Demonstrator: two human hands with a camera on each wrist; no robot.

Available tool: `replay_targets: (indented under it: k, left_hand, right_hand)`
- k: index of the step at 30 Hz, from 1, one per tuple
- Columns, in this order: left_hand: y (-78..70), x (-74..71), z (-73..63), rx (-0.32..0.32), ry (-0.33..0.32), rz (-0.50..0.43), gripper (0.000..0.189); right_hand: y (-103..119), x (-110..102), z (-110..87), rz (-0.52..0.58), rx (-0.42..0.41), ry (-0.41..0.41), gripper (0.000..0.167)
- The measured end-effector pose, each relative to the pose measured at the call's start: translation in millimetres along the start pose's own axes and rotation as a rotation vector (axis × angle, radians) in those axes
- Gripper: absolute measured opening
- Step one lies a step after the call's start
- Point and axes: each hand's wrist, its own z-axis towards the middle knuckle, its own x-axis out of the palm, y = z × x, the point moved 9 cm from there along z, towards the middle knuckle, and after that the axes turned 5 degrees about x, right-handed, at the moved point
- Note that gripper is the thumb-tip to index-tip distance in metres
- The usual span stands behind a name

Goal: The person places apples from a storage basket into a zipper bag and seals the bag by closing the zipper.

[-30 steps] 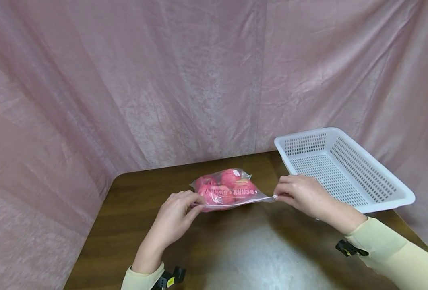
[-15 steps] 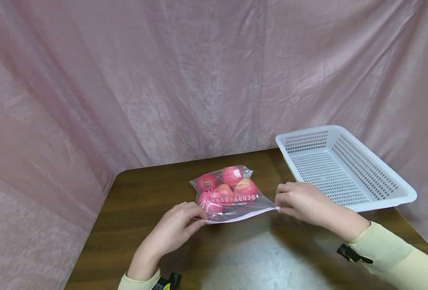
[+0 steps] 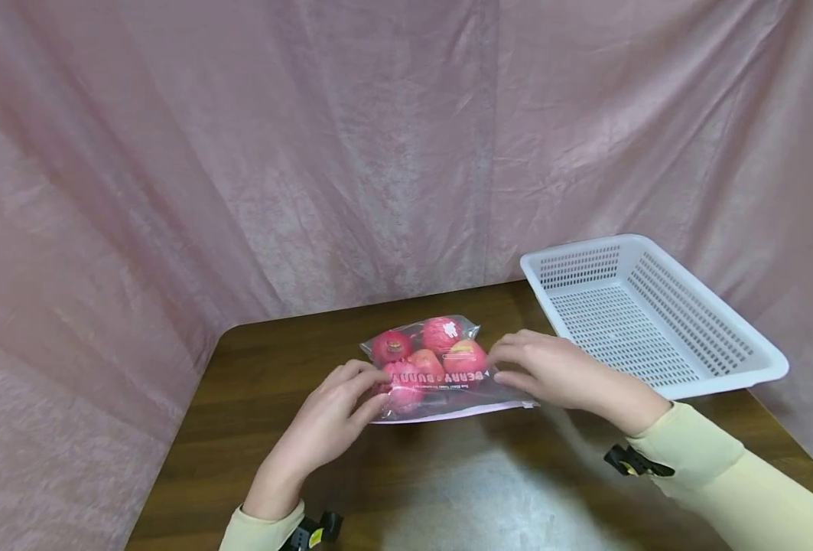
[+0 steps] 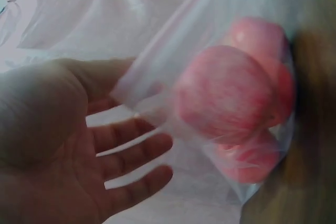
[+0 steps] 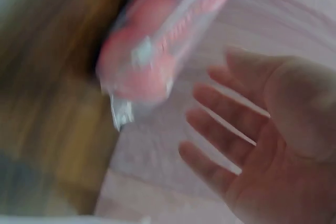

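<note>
A clear slider-zip bag (image 3: pixel 468 399) printed "BERRY BUNNY" lies on the wooden table, its white zip edge towards me. Several red-pink fruits (image 3: pixel 442 335) are inside; one with a small crown looks like a pomegranate (image 3: pixel 391 347). At the bag's left side is my left hand (image 3: pixel 330 409), thumb and fingers spread apart. The left wrist view shows its thumb and index finger right by the bag's corner (image 4: pixel 136 90); whether they touch is unclear. My right hand (image 3: pixel 560 371) hovers at the bag's right side, fingers loosely extended, holding nothing in the right wrist view.
A white perforated plastic basket (image 3: pixel 730 386) stands to the right, behind my right forearm. Pink cloth (image 3: pixel 378 191) hangs behind and beside the wooden table (image 3: pixel 241 398).
Both hands have let go of the bag's zip edge, which has come down flatter towards me. The right hand has shifted left over the bag's right side; the fruits now show more clearly.
</note>
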Motion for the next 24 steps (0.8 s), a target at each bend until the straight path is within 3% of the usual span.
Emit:
replay_targets:
  k: [2,5,11,16,24]
  left_hand:
    - [3.7,3.7,4.6,-0.019,-0.001,0.02,0.04]
    - [8.6,15.0,10.3,-0.052,0.048,0.01,0.058]
    - [12.6,45.4,10.7,-0.078,0.192,0.017,0.076]
    - [12.9,67.4,3.7,-0.062,0.27,0.027,0.078]
    - [19.6,86.2,-0.8,-0.061,0.313,0.066,0.076]
  right_hand:
    - [2.0,8.4,10.8,0.015,0.017,-0.032,0.031]
    - [2.7,27.0,25.2,0.024,0.047,-0.035,0.05]
    - [-6.1,65.4,37.2,0.014,0.119,0.055,0.074]
    - [-11.9,82.4,30.8,0.011,0.143,0.123,0.081]
    - [-12.1,81.5,24.3,-0.002,0.122,0.085,0.081]
